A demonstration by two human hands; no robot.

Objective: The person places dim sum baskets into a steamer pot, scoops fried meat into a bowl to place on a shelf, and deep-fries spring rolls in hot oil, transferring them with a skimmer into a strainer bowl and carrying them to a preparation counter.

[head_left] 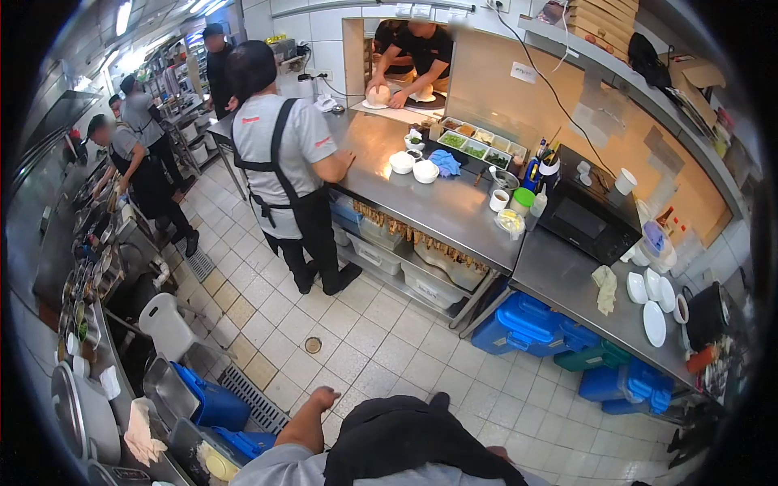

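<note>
Low in the view, my left hand (pixel 325 397) hangs over the tiled floor beside my dark apron (pixel 397 433), its fingers curled together, touching no object. What it holds, if anything, cannot be made out. At the apron's right side only a small piece of my right hand (pixel 498 451) shows; its fingers are hidden. The floor drain (pixel 313 345) is the thing nearest to my left hand. A white plastic chair (pixel 166 324) stands to the left.
A co-worker (pixel 284 154) stands at the steel counter (pixel 365 162). Other people work along the left side and behind the serving window. Blue bins (pixel 523 320) sit under the right counter, near a microwave (pixel 587 215). A large pot (pixel 93 413) stands at lower left.
</note>
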